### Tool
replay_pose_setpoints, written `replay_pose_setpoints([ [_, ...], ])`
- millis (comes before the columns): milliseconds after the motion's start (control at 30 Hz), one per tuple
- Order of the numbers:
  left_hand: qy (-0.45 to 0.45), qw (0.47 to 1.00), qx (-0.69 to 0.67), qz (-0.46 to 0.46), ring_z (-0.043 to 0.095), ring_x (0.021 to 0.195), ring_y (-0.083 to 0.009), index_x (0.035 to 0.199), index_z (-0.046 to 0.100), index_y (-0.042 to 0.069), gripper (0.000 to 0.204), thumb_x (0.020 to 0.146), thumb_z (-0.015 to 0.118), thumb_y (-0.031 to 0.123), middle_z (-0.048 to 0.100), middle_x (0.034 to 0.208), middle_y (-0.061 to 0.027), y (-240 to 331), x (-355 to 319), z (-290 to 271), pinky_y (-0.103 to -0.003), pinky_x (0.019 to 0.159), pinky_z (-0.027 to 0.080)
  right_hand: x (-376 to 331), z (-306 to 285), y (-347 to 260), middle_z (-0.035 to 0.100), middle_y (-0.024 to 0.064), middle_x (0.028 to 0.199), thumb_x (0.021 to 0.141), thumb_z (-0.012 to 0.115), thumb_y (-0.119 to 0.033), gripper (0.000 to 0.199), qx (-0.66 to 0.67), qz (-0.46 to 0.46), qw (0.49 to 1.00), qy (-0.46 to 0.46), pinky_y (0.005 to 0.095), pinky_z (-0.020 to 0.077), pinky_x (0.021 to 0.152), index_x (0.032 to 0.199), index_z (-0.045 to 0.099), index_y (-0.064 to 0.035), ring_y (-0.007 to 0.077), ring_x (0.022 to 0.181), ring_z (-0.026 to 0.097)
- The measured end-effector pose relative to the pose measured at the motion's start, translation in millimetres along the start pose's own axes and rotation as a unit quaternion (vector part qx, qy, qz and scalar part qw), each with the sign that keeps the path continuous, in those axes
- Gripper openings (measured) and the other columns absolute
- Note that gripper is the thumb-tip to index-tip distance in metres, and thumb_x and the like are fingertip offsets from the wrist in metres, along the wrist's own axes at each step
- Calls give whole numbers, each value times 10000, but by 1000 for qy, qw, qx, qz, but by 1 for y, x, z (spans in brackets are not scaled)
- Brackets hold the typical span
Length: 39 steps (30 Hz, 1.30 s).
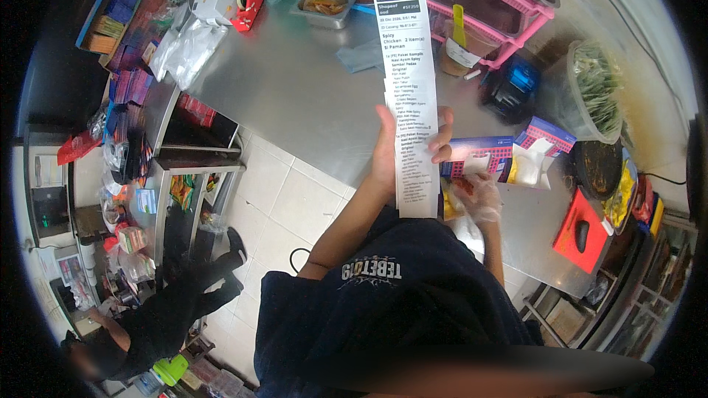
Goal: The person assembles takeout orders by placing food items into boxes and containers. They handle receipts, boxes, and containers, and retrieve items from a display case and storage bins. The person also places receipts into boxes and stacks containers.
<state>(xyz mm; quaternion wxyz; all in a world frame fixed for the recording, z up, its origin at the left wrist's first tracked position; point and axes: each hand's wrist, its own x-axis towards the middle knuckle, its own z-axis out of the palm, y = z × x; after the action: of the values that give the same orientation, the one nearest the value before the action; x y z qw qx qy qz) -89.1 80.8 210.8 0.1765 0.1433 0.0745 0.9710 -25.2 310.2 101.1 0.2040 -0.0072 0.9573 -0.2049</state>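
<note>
Left grip (385,153) pinches the paper slip (407,96) above the desk (310,103); gloved right grip (476,197) is by a patterned box (483,147), its closure unclear to me. I'd call this reading; next needs a steady slip.

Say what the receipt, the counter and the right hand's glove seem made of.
Receipt: matte white paper, a thin printed strip. Counter: probably stainless steel, satin, from its grey, softly reflective surface. Glove: likely thin plastic, faintly shiny, wrinkled, see-through.

left hand (383,161): bare, holding long paper receipt (413,96), thumb at its left edge, fingers (444,135) at its right | left forearm (345,227): lower left of it | right hand (472,190): clear glove (487,210), right of it
</note>
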Motion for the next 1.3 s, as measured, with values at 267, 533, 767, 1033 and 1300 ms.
replay_pose_setpoints([
  [267,2,1000,8,9,407,720,-119,1491,186,159,811,900,273,708,499,1100,-102,2,1,-2,-263,641,367,-11,17,79,562,88,1271,783,646,-155,495,-160,-211,958,107,396,414,1002,1271,574,-208,281,1180,522],
  [533,11,1000,21,4,409,720,-121,1497,167,160,824,895,280,712,500,1089,-100,5,3,-1,-275,648,372,-7,9,19,624,105,1106,837,602,-173,295,-83,-248,959,107,397,495,871,1128,639,-154,296,989,609],
  [767,12,1000,12,13,401,715,-122,1498,169,168,834,886,285,724,499,1089,-101,13,1,-3,-276,642,371,9,5,17,632,108,1089,904,548,-213,243,-84,-270,957,63,396,519,809,1120,634,-141,307,943,626],
  [1033,18,1000,1,26,385,705,-129,1508,162,222,808,886,345,705,509,1096,-121,19,6,-7,-268,614,364,57,68,6,641,116,1131,872,583,-185,289,-81,-157,975,136,398,496,853,1142,621,-89,325,996,611],
  [1300,19,999,6,50,383,707,-128,1505,163,220,802,889,348,699,512,1098,-122,33,5,-6,-264,613,364,105,-177,152,604,110,1212,918,515,-164,400,90,-131,944,290,356,432,985,1285,494,-4,218,1137,558],
])
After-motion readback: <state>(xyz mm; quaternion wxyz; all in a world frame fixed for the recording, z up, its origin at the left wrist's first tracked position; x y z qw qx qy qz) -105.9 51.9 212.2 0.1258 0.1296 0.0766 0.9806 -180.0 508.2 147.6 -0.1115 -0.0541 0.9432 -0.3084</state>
